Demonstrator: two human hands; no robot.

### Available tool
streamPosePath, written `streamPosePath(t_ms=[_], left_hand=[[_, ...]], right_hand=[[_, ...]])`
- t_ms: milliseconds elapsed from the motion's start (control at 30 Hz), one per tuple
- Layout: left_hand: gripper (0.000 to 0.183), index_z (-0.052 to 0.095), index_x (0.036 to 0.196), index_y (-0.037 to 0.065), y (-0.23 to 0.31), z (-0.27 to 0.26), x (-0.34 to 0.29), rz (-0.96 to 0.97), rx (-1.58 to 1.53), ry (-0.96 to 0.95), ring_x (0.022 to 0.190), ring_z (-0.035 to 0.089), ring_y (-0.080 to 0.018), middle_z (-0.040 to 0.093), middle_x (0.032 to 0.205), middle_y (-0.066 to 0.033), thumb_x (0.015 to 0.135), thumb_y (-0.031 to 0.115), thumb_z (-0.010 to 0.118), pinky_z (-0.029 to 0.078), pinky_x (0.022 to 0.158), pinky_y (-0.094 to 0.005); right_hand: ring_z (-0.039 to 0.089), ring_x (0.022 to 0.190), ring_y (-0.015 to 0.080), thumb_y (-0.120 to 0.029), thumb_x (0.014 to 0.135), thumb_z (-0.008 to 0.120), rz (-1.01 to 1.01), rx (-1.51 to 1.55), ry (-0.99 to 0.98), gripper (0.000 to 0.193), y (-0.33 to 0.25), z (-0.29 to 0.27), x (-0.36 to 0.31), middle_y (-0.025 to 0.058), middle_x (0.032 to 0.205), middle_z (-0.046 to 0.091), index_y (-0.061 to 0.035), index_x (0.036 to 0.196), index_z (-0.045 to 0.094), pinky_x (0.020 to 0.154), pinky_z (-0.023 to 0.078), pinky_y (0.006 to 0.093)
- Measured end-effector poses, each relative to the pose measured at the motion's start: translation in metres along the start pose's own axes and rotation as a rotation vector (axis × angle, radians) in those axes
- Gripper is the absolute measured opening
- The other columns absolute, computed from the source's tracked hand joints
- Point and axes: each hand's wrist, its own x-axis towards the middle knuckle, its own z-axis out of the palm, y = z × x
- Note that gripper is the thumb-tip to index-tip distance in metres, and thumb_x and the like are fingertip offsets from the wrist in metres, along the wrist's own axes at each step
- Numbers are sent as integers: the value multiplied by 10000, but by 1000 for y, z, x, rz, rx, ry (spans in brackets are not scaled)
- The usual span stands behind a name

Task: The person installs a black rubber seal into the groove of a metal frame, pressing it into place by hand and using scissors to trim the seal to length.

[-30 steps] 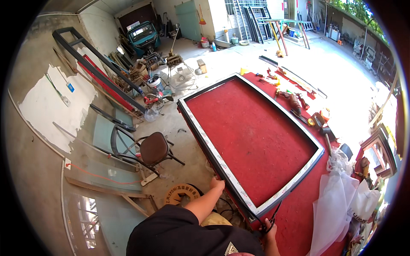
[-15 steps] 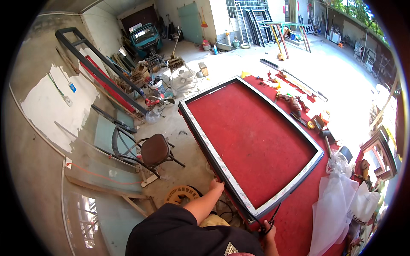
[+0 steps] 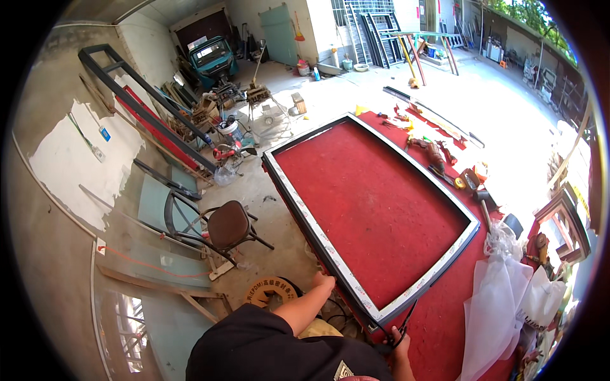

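A large rectangular window frame (image 3: pixel 310 219), dark-sided with a pale top face, lies flat on a red-covered table (image 3: pixel 438 330). My left hand (image 3: pixel 323 280) is closed against the frame's near left side; what its fingers grip is hidden. At the frame's near corner, my right hand (image 3: pixel 400 343) holds black-handled scissors (image 3: pixel 409 317), their blades pointing away from me beside the frame. A thin black strip (image 3: pixel 380 326) runs by that corner close to the right hand. Below the left forearm, a round cardboard spool (image 3: pixel 270 292) stands on the floor.
A drill (image 3: pixel 435 155) and several hand tools lie along the table's far right side. Sheer white plastic (image 3: pixel 499 298) hangs at the right. On the left are a brown-seated chair (image 3: pixel 229 225) and glass panes (image 3: pixel 159 203) against the wall. A teal vehicle (image 3: pixel 213 60) is parked behind.
The view has shifted very slightly. Both hands stay at the same places on the frame, and the scissors keep about the same pose.
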Motion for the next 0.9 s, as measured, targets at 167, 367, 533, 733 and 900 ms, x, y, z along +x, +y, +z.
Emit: streamPosePath(t_ms=[167,367,533,733,900], left_hand=[[485,685,1287,31,26,-2,-18,-101,71,-46,904,764,-304,773,1101,-177,833,136,821,587,771,-421],[393,676,1276,9,21,-7,-18,-7,-3,-16,811,758,-297,765,1061,-176,911,116,772,589,708,-426],[302,657,1252,-35,42,-23,-32,-85,-82,-108,776,754,-267,754,1010,-173,992,110,708,604,628,-374],[268,666,1200,-48,61,-26,-36,-171,-10,-79,730,754,-293,755,983,-176,985,106,704,606,589,-386],[245,675,1168,-56,49,-24,-26,-150,-95,-99,729,758,-300,760,993,-173,989,109,696,613,592,-394]], right_hand=[[587,510,227,-249,931,811,9,40,20,319,3,-6,-5,91,701,581,-32,946,577,467,496,374],[636,553,235,-304,943,792,-47,-20,-18,330,14,-9,15,114,754,630,-33,971,605,488,524,375],[606,529,235,-292,952,781,4,15,-13,317,21,-10,16,107,754,621,-56,1014,580,474,488,381],[607,538,229,-277,956,769,-14,8,-13,292,20,-10,7,92,743,597,-62,1001,577,486,479,378],[602,524,213,-254,957,775,-32,73,-15,280,16,-6,10,82,707,588,-55,923,580,471,490,371]])
